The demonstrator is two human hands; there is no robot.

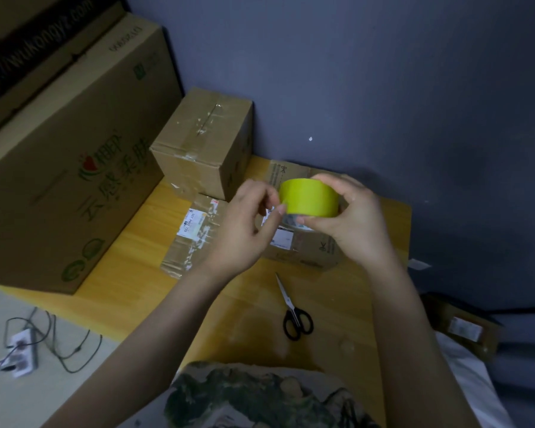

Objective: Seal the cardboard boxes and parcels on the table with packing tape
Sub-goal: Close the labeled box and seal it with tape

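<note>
Two hands (243, 233) (357, 225), fingers (325, 180) on tape roll (309, 197)

A yellow wooden tabletop (346, 291) stands pushed against a dull blue-grey wall (383, 88), which bears a small white fleck (310, 139) above the tabletop's far edge. Left of the tabletop, a pale floor (84, 393) holds a white power strip (17, 355) and black cables (74, 350). The light is dim.

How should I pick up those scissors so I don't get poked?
Take the scissors by the two black handle loops, coming from the near side. They lie flat and closed on the table, loops nearest the person, pointed blades aimed away.
</note>
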